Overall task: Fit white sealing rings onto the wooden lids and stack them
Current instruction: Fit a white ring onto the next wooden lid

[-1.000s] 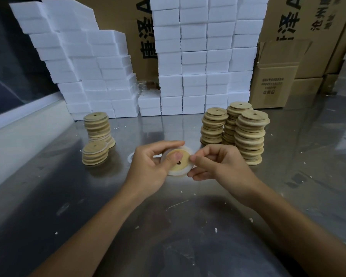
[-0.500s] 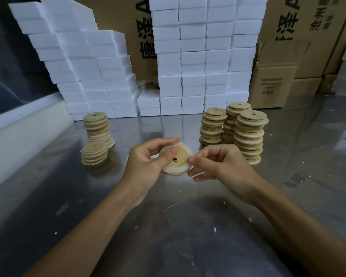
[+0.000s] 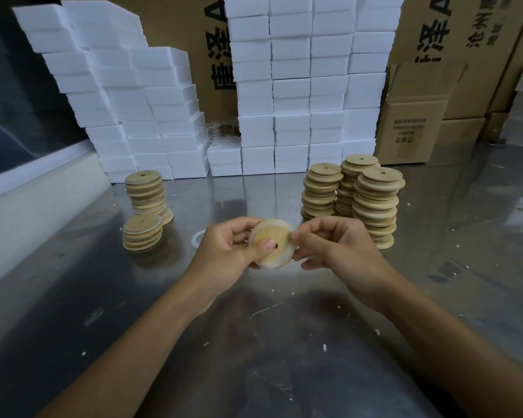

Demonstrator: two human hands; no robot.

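Observation:
A round wooden lid [image 3: 274, 236] with a small centre hole is held above the metal table, a white sealing ring [image 3: 288, 255] around its edge. My left hand [image 3: 224, 254] grips the lid, thumb pressed near the hole. My right hand [image 3: 329, 245] pinches the ring at the lid's right edge. Three tall stacks of bare wooden lids [image 3: 375, 203] stand behind on the right. Two stacks of lids with rings stand on the left, a tall one [image 3: 147, 193] and a short one [image 3: 142, 232]. A loose white ring [image 3: 197, 238] lies on the table, partly hidden by my left hand.
Walls of white foam blocks [image 3: 290, 95] and cardboard boxes [image 3: 411, 125] line the back of the steel table [image 3: 254, 342]. A white ledge [image 3: 27, 203] runs along the left side. Small white crumbs dot the tabletop.
The lid has tilted and turned in my hands, and my left thumb has slid toward the centre hole. Both hands stay at the same spot.

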